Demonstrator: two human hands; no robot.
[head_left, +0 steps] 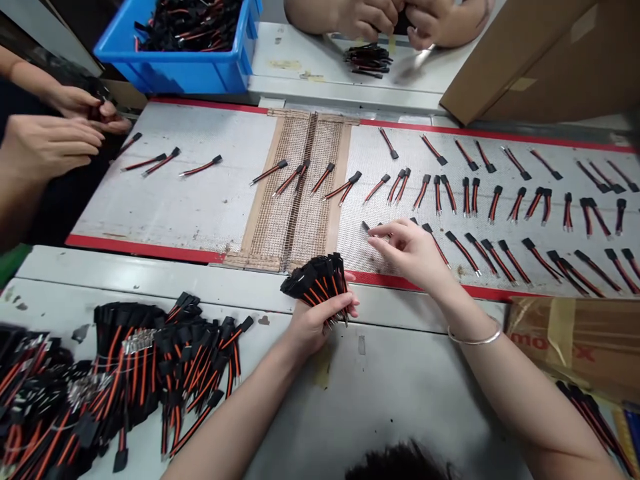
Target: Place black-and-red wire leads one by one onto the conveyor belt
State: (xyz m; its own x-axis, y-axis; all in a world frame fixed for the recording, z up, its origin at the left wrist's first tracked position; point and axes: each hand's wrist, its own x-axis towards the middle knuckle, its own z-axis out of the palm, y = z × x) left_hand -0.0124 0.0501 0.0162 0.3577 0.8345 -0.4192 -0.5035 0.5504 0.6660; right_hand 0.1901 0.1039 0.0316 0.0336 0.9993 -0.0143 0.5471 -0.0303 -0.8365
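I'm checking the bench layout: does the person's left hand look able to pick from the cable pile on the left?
Probably not easily: the left hand is holding a bunch of cables, though nothing seems to stand between it and the cable pile.

A: On your left, a cable pile (135, 373) lies on your tabletop (390, 400).
B: Ahead of you, the belt (150, 210) runs crosswise, bearing cables (465, 255).
A: Behind it: a bin (185, 75) left, a carton (550, 83) right.
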